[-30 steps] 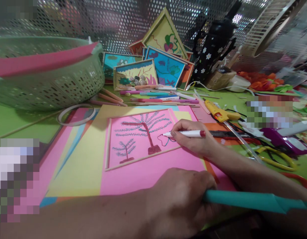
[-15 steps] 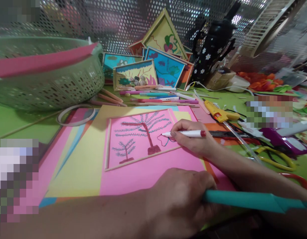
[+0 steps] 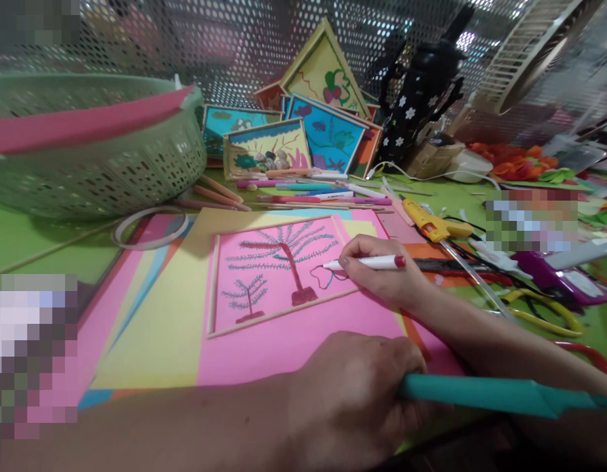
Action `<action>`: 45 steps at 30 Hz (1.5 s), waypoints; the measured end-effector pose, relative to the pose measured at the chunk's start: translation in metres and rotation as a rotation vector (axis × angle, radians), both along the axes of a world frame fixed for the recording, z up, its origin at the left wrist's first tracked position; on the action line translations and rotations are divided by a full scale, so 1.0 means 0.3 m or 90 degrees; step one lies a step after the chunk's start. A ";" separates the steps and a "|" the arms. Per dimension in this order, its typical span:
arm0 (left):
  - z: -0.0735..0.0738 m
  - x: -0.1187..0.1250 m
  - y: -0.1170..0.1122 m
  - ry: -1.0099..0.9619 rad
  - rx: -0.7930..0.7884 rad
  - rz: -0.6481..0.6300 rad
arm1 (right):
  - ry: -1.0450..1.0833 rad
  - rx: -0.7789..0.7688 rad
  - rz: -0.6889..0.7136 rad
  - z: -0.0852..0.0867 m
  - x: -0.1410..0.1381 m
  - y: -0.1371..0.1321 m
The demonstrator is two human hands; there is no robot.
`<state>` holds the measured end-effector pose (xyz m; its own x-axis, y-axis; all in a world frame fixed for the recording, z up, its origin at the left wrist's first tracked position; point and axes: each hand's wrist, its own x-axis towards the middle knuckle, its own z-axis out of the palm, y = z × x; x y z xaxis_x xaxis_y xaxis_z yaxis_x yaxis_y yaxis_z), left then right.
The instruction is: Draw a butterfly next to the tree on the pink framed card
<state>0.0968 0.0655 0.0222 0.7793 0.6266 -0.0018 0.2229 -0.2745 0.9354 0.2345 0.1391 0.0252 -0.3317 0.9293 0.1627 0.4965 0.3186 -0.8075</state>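
White marker (image 3: 381, 263), barely shifted, sits between right fingers (image 3: 361, 245).

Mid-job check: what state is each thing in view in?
Left hand: closed around teal pen
Right hand: gripping white marker
Framed drawing: lying flat under marker tip
Framed pictures: propped up
Green basket: upright
White ring: lying down
Glue gun: lying down, unheld
Black flask: standing
Fan: running or not, unclear
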 end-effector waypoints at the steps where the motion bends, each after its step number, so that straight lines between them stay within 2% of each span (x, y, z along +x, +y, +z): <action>1: -0.001 -0.001 0.000 -0.004 0.000 0.001 | 0.001 0.000 -0.001 0.000 0.000 0.000; 18: -0.001 0.001 -0.002 -0.001 -0.011 0.003 | 0.017 -0.003 -0.024 0.005 0.005 0.000; 30: -0.012 0.005 -0.001 -0.012 0.000 0.008 | 0.003 -0.004 0.041 -0.011 0.001 0.001; 45: 0.001 0.000 -0.003 -0.003 -0.013 0.003 | 0.007 0.018 -0.002 -0.001 0.000 0.001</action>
<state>0.0968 0.0647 0.0225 0.7768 0.6296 -0.0111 0.2196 -0.2543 0.9419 0.2344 0.1394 0.0250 -0.3265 0.9254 0.1924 0.4886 0.3395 -0.8038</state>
